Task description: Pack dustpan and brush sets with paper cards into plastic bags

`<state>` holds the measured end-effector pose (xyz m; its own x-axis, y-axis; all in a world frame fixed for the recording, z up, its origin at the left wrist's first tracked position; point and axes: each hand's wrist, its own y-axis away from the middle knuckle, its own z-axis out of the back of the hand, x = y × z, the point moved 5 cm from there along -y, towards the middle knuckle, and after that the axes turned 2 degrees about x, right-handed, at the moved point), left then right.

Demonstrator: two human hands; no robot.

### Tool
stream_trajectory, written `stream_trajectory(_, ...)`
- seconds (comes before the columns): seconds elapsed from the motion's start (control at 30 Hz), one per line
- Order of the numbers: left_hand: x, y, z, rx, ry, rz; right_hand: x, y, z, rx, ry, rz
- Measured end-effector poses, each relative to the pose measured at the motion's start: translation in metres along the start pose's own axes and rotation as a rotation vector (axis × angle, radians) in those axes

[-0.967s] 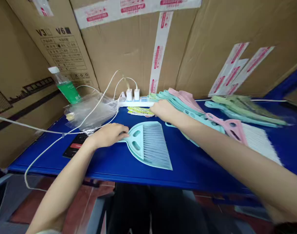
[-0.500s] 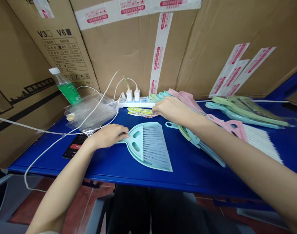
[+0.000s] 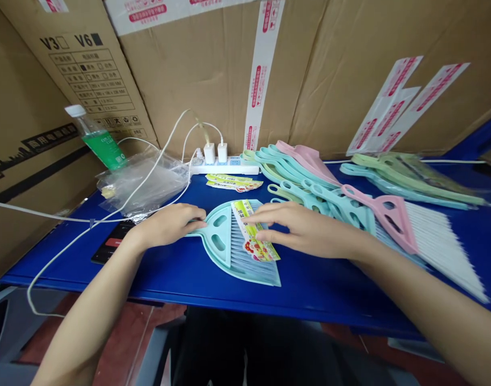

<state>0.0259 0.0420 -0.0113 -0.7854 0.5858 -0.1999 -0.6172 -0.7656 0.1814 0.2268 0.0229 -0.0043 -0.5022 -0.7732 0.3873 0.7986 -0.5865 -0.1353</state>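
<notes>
Fingers of my left hand (image 3: 170, 224) are closed together around the handle (image 3: 196, 234) of the turquoise dustpan (image 3: 245, 276), at its 9 o'clock end; the dustpan lies flat on the blue table (image 3: 309, 289), a matching brush (image 3: 219, 231) nested inside it with bristles toward 3 o'clock; across those bristles lies a printed card (image 3: 251, 241), slanting from 11 to 5 o'clock; my right hand (image 3: 305, 230) comes in from 3 o'clock, its thumb and fingers apart, fingertips over the card; whether they press on it I cannot tell. From the dustpan, more printed cards (image 3: 229, 183) lie at 12 o'clock, just in front of the white power strip (image 3: 245, 167); a clear plastic bag (image 3: 144, 179) and green-labelled bottle (image 3: 105, 149) sit toward 10 o'clock, a dark phone (image 3: 102, 252) at 9; overlapping dustpans (image 3: 305, 163) fan out toward 1 o'clock, a pink brush (image 3: 402, 225) rests toward 3, and a plastic-wrapped bundle (image 3: 418, 177) lies toward 2.
</notes>
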Motion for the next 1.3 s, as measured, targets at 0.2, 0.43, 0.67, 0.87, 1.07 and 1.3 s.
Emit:
stream_trajectory(0.2,0.001,-0.001,0.0,0.009,-0.004,0.011,-0.014,0.001,-0.016,0.078,0.138,0.012)
stream_trajectory(0.43,0.0,0.0,0.0,-0.002,-0.003,-0.004,-0.001,-0.001,-0.027,0.092,0.318,-0.046)
stream_trajectory(0.67,0.002,-0.002,-0.001,0.029,0.052,-0.001,0.006,0.002,-0.032,0.053,0.336,-0.089)
stream_trajectory(0.87,-0.001,-0.002,-0.001,0.045,0.084,-0.011,0.0,0.004,-0.035,0.046,0.236,-0.092)
stream_trajectory(1.07,-0.001,-0.008,-0.009,0.076,0.102,0.116,0.0,0.003,-0.034,0.099,0.23,-0.129)
stream_trajectory(1.3,0.0,-0.011,-0.014,0.094,0.069,0.199,0.001,0.006,-0.032,0.154,0.192,-0.144)
